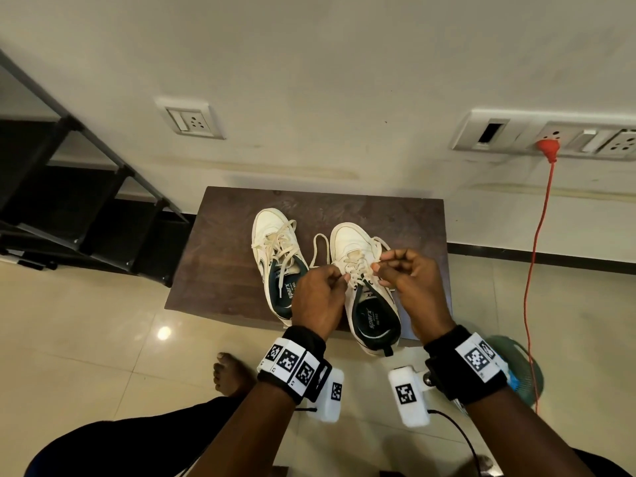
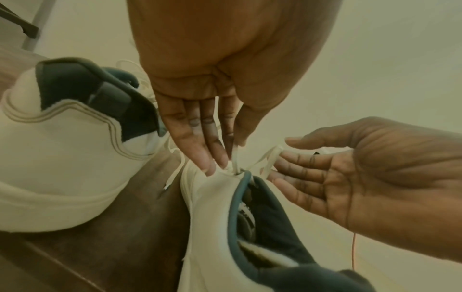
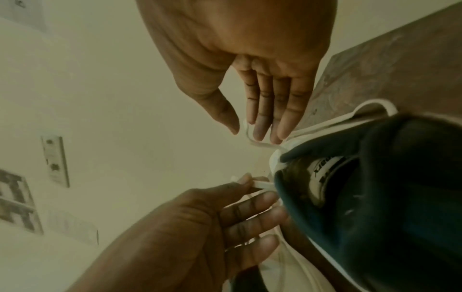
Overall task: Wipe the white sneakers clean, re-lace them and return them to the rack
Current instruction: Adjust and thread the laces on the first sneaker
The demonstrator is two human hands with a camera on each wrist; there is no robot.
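2 white sneakers sit side by side on the brown tabletop (image 1: 220, 270). Over the right sneaker (image 1: 358, 256), the left hand (image 1: 318, 297) and right hand (image 1: 409, 280) each pinch its lace (image 1: 358, 270).

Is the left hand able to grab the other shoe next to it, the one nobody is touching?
Probably yes: the other sneaker sits just beside the left hand, nothing between them, but it must first drop the lace it pinches.

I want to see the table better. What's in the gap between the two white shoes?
Between the left sneaker and right sneaker, a loose loop of shoelace lies on the brown table. The head view shows it.
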